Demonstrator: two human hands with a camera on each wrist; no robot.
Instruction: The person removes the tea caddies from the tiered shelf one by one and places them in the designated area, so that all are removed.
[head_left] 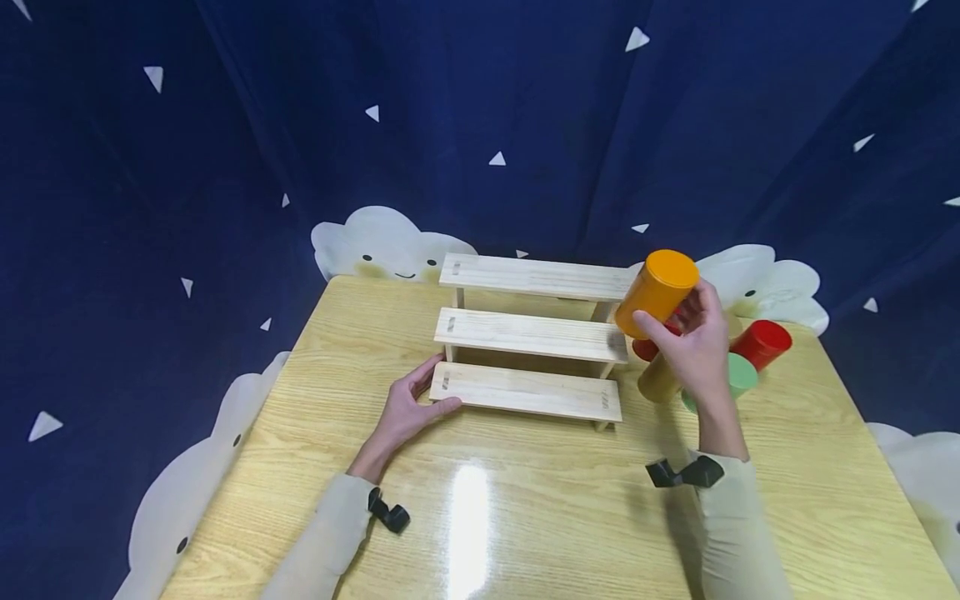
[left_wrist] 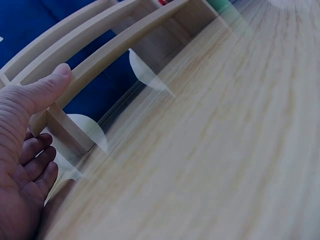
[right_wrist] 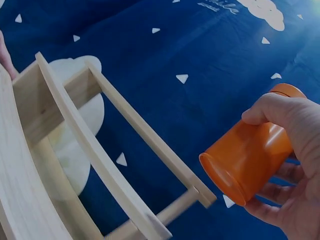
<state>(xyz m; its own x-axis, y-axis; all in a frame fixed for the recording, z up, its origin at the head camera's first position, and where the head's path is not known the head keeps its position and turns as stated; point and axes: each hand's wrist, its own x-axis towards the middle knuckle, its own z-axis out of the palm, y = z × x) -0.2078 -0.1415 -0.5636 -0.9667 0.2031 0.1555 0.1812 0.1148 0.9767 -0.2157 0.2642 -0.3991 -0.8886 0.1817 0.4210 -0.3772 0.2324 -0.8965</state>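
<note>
A three-tier wooden step shelf [head_left: 525, 392] stands on the table. My left hand [head_left: 408, 408] holds the left end of its lowest tier, thumb on the front edge and fingers at the side. In the left wrist view, the thumb [left_wrist: 47, 90] lies against the board, with the other fingers bent below. An orange cylindrical canister [head_left: 654, 292], tilted in the air, is gripped by my right hand [head_left: 697, 342] beside the shelf's upper right end. The right wrist view shows the canister [right_wrist: 250, 155] apart from the shelf boards [right_wrist: 145, 130].
Behind and below my right hand stand several more canisters: a red one [head_left: 763, 343], a light green one [head_left: 742, 375] and a brownish-gold one [head_left: 658, 382], partly hidden. A dark blue curtain [head_left: 480, 108] with white triangles and clouds hangs behind the wooden table [head_left: 570, 508].
</note>
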